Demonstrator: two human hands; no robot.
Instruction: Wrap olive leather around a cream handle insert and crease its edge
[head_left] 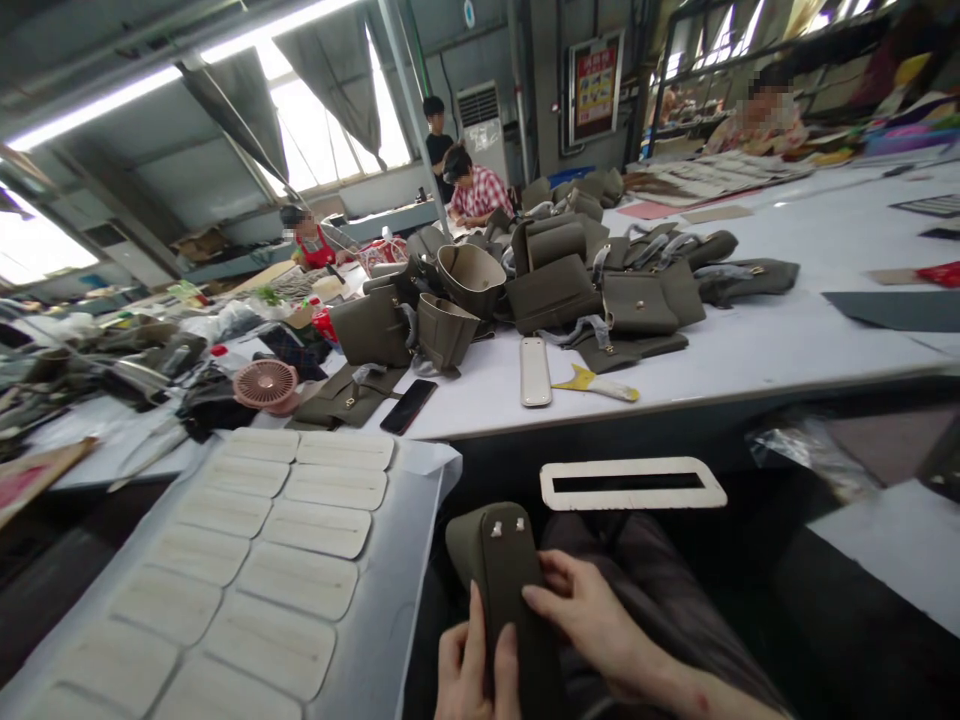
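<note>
A dark olive handbag (517, 570) stands over my lap with its narrow base facing up at me. Two small pale metal bits stick out near the base's far end. My left hand (480, 660) is closed around the near left part, its thumb and forefinger lying on the base. My right hand (585, 605) grips the right edge, thumb on the base and fingers curled along the side. Just beyond the bag lies a cream rounded frame (637, 467) with a long slot. The bag's near end runs out of view at the bottom.
A sheet-covered board (397, 560) at left carries rows of cream rounded panels (300, 580). On the white table (757, 350) are a cream strip (535, 372), a yellow-and-white tool (596, 384), a phone (409, 407), a pink fan (265, 384) and piled olive bags (555, 290). Several people sit or stand farther back.
</note>
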